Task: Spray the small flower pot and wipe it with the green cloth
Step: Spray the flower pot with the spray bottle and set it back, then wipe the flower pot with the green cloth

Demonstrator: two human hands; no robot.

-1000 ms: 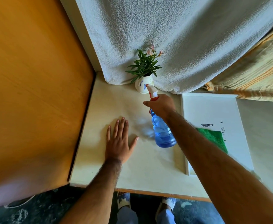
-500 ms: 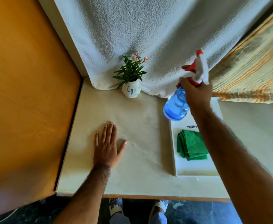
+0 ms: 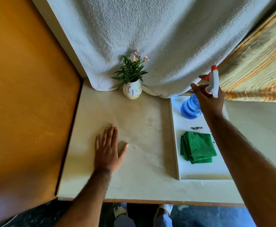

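Head view: we see our right hand [image 3: 211, 102] closed around the neck of the blue plastic spray bottle [image 3: 190, 108], now swung away from the small white ceramic flower pot [image 3: 132, 91] and lowered onto the white tray [image 3: 175, 136] right of it. Spraying looks finished. The folded green cloth [image 3: 197, 147] waits nearer us; our left hand [image 3: 108, 149] lies flat, holding nothing.

Right hand [image 3: 210, 102] grips the spray bottle [image 3: 191, 107], seemingly above the tray [image 3: 175, 136]; left hand [image 3: 107, 151] lies flat.
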